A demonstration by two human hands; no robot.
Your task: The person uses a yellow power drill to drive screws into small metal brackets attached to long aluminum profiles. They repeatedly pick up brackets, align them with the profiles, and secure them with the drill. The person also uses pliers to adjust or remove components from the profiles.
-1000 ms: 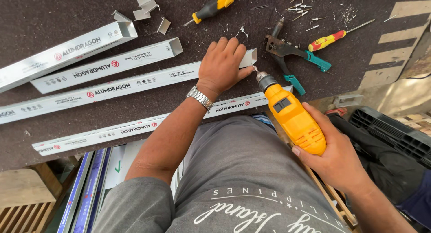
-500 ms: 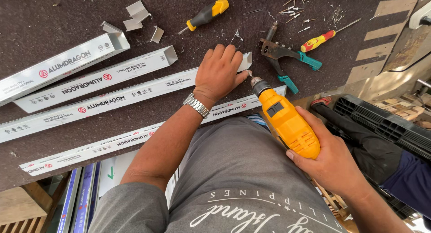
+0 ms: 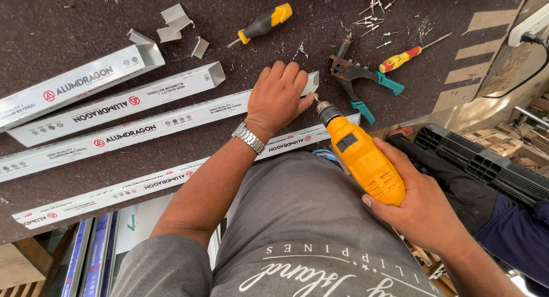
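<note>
My left hand (image 3: pixel 278 96) presses flat on the long white aluminium profile (image 3: pixel 171 121) at frame centre while my right hand (image 3: pixel 417 208) grips the yellow power drill (image 3: pixel 361 157) (fingers close, so a skidding bit might bite).

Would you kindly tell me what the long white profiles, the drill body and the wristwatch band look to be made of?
Long white profiles: likely metal, white-coated; bare silvery cut ends, thin folded walls. Drill body, in the right hand: yellow moulded plastic, slightly glossy, with a silvery metal chuck. Wristwatch band on the left hand: shiny silver links, probably steel.
</note>
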